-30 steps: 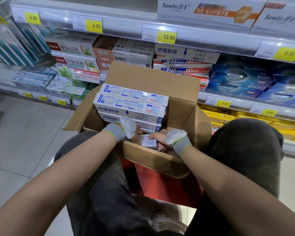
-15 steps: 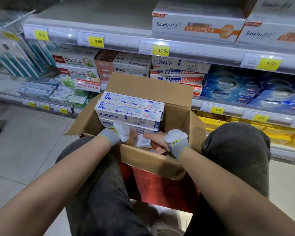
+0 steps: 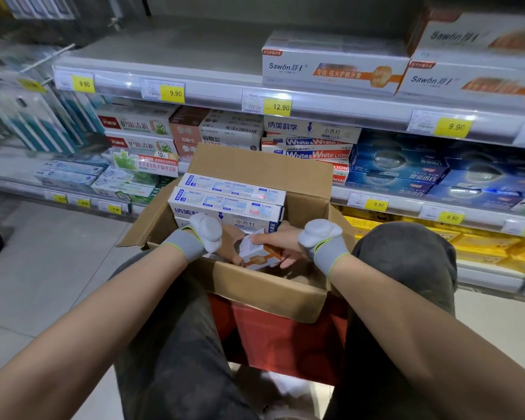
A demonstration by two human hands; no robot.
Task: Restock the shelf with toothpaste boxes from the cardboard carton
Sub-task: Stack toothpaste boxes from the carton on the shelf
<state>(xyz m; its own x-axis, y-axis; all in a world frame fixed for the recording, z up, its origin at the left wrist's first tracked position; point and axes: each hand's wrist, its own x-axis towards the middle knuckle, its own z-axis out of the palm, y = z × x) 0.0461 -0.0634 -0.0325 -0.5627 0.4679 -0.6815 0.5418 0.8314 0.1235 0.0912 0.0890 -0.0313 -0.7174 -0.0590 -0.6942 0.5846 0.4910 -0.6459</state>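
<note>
Orange-white box point(image 3: 256, 253) now raised in carton point(image 3: 267, 286); both hands, L point(image 3: 229, 242) & R point(image 3: 281, 245), gripping it.

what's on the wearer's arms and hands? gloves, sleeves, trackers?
No sleeves or gloves: forearms and both hands are bare. Each wrist has a grey knit band edged in lime green, with a rounded pale-grey plastic pod on top, left and right. No cables or markings visible.
</note>
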